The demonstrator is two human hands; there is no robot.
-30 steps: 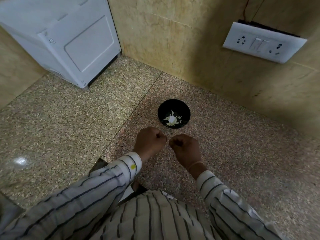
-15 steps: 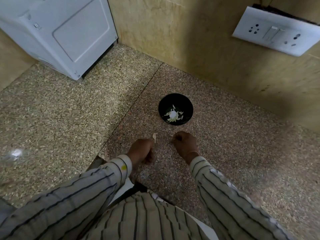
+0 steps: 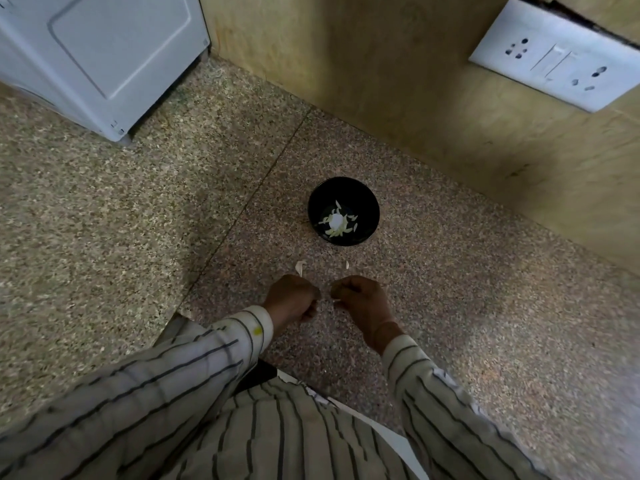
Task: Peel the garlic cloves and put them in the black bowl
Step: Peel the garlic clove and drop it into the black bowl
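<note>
The black bowl (image 3: 367, 202) stands on the speckled stone counter near the wall, with several peeled garlic cloves (image 3: 336, 223) inside. Just in front of it, my left hand (image 3: 290, 299) and my right hand (image 3: 362, 301) are curled with fingertips facing each other, a small gap between them. A pale bit shows at my right fingertips, which seem to pinch a garlic clove, mostly hidden. Nothing shows in my left fingers. A strip of garlic skin (image 3: 300, 267) lies on the counter just beyond my left hand, and a smaller scrap (image 3: 346, 265) lies beyond my right.
A white appliance (image 3: 104, 57) stands at the back left of the counter (image 3: 138, 220). A white switch and socket plate (image 3: 561, 60) is on the tan wall at the upper right. My striped sleeves and shirt fill the bottom of the view.
My hands parted and my left hand drew back, leaving a strip of skin on the counter. Now the hands are close together again, and a second scrap lies near the right hand.
</note>
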